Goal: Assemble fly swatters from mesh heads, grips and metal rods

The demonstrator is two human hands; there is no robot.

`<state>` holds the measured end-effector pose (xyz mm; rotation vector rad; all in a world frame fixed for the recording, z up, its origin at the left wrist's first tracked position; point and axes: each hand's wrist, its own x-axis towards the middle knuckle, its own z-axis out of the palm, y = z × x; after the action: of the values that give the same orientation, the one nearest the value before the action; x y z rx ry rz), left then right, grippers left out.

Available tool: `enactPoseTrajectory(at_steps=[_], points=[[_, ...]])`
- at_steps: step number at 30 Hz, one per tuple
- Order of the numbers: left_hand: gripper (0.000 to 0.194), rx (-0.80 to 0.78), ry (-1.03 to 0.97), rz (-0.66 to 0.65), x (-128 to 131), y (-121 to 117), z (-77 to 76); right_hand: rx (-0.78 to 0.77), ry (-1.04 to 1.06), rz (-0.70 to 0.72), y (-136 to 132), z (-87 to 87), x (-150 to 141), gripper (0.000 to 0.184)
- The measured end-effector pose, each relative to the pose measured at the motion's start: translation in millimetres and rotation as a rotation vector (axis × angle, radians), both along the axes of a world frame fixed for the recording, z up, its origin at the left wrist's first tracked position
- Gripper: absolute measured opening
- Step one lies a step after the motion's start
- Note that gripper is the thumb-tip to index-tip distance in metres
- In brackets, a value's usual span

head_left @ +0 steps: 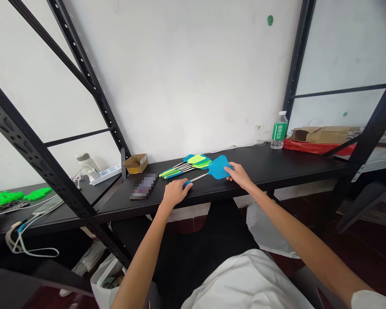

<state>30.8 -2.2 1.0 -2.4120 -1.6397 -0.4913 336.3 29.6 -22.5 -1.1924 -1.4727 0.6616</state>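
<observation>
A blue fly swatter (218,167) with a thin metal rod is stretched between my two hands above the front part of the black table. My left hand (175,192) is closed around its blue handle. At the other end my right hand (238,175) pinches the right edge of the mesh head. Just behind it lies a pile of blue and yellow-green fly swatters (197,159), their handles pointing left. The palm side of my left hand is hidden.
Left of the pile are a blurred phone-like slab (144,186) and a small open cardboard box (135,164). A water bottle (279,131) stands at the back right, near a red bag (318,147) and a carton (323,134). Black metal posts (98,92) frame the table (257,169).
</observation>
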Motion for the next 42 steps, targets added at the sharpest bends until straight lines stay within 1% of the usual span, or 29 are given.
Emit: enactPoseTrajectory(at_steps=[7,16,34,42], points=[[0.043,-0.027,-0.01,0.007,0.5,-1.1,1.2,-0.005,0.006,-0.004,-0.7,1.1,-0.6,0.017],[0.043,-0.009,-0.011,0.0,0.1,0.1,-0.7,-0.004,-0.001,-0.003,-1.4,1.2,-0.6,0.017],[0.043,-0.026,-0.005,0.015,1.2,-2.5,2.5,-0.01,0.007,-0.004,-1.9,2.2,-1.4,0.016],[0.042,-0.019,-0.011,-0.001,0.8,-1.7,1.8,-0.016,0.007,-0.007,-1.7,2.0,-1.1,0.016]])
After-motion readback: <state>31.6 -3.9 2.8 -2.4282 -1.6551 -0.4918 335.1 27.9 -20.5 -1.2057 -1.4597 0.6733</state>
